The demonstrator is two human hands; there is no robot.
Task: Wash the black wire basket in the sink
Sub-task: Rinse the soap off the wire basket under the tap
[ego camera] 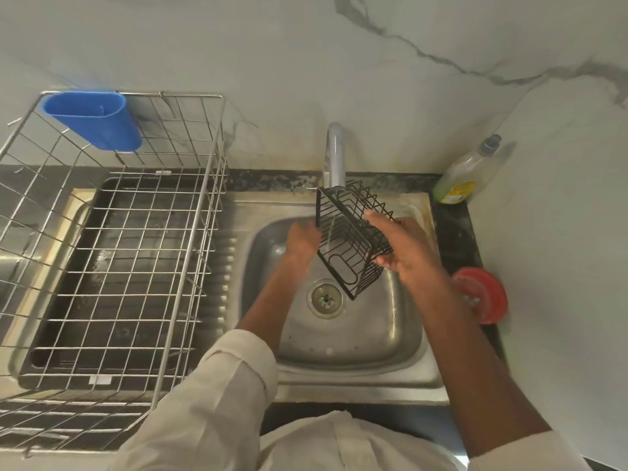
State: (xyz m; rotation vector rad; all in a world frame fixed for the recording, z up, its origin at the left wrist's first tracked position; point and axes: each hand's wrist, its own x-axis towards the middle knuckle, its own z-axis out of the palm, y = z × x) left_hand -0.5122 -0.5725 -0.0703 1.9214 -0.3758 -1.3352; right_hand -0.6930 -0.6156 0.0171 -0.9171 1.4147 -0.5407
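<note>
The black wire basket [346, 236] is tilted on its side over the steel sink [401, 321], right under the tap [334, 154]. A thin stream of water runs through its wires. My right hand [404, 249] grips the basket's right side, fingers over the top wires and thumb under the lower edge. On the basket's left side is my left hand [302, 237], its fingers behind the frame; how it holds is hidden. The sink drain [325, 298] lies below the basket.
A large steel wire dish rack [112, 239] with a blue plastic cup [95, 119] stands on the drainboard to the left. A dish soap bottle [470, 173] is at the back right corner. At the sink's right sits a red round lid-like item [482, 294].
</note>
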